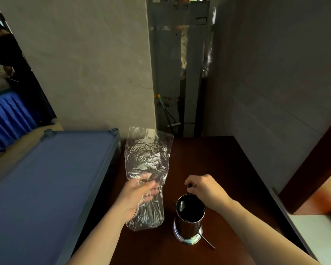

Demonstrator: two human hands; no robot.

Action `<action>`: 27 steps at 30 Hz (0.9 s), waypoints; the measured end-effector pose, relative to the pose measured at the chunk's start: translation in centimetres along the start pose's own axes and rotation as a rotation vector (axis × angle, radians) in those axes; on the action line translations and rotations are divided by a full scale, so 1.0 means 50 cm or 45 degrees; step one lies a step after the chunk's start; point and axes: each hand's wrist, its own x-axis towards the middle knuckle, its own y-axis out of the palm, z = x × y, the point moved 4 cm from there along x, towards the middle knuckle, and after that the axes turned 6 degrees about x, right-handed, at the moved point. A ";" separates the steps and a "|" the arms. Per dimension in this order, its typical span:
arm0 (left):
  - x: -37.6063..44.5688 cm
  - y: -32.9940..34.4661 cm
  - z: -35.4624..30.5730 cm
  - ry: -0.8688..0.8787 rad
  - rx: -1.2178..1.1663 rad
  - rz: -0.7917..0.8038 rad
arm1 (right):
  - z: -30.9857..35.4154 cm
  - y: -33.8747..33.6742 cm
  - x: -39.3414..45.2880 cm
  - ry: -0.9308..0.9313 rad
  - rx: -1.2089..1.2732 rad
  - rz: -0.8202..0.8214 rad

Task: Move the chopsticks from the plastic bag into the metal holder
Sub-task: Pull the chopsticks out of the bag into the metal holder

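Chopsticks (190, 186): only a dark tip shows, pinched in the right hand (203, 188) just above the far rim of the metal holder (189, 224). How many it holds, and the rest of their length, can't be told; the hand hides them. Long axis looks near vertical, pointing down into the holder's open mouth, so the drop is straight down w/ little sideways correction.

The plastic bag (147, 169) stands upright just left of the holder, apart from it, mouth up. The left hand (139, 197) grips it at mid-height, fingers curled round the crinkled film. Faint dark streaks low in the bag may be more chopsticks; not certain.

Right hand is nearer the holder, left nearer the bag. Both sit on a dark brown table (227, 169); a thin metal rod (206, 241) lies by the holder's base. A blue-grey shelf (46, 178) is at left.
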 end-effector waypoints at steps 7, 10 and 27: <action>0.002 -0.011 0.018 -0.065 0.039 -0.067 | -0.022 0.052 -0.012 -0.029 -0.159 -0.028; 0.010 -0.023 0.028 -0.060 0.069 -0.127 | -0.031 0.068 -0.020 -0.034 -0.233 -0.008; 0.045 -0.149 0.151 -0.190 0.308 -0.489 | -0.060 0.101 -0.067 -0.022 -0.285 -0.094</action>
